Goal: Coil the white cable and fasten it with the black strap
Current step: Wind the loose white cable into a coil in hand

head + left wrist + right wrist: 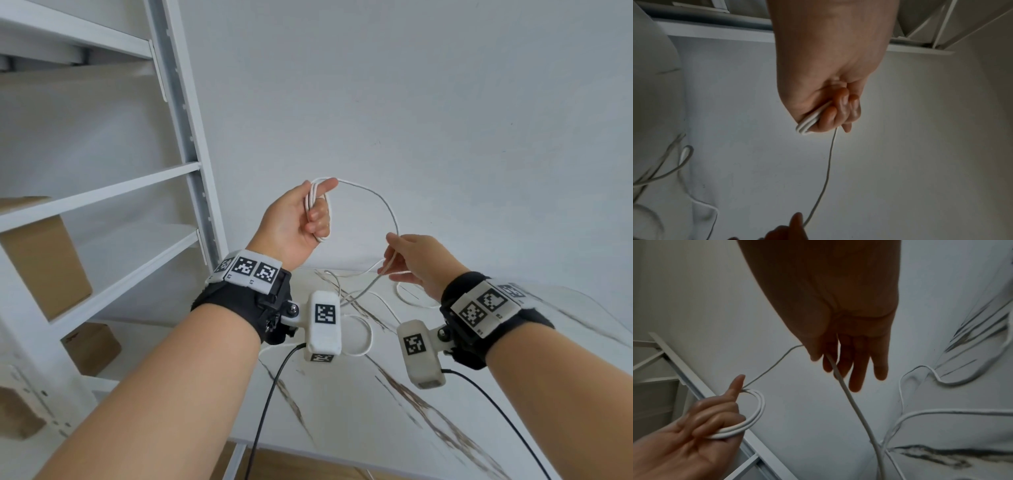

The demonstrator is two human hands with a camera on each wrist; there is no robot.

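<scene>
While both hands were raised above the table, the scene stood thus:

Cable: the thin white round cable [383,202] lay in several small loops inside the left hand [294,222], its curled fingers [715,417] closed round the bundle and the thumb [327,185] laid along its top.
Free run: from the thumb a single strand arched up and over to the right hand [418,263], where it passed between the thumb and the nearly straight fingers [859,369], pinched lightly there.
Slack: below the right hand the cable dropped to the white marble-patterned table top [445,394] and sprawled there in loose curves.
Strap: the black strap could not be made out in any view.
Surface and room: the table carried brown-grey veins; a plain white wall [411,102] rose behind it; white metal shelving [191,137] stood to the left, with brown cardboard boxes [48,260] on its lower levels.
Left hand pose: lifted higher, palm turned towards the wearer.
Right hand pose: lower and nearer the table, back uppermost, fingers pointing down and to the left.
</scene>
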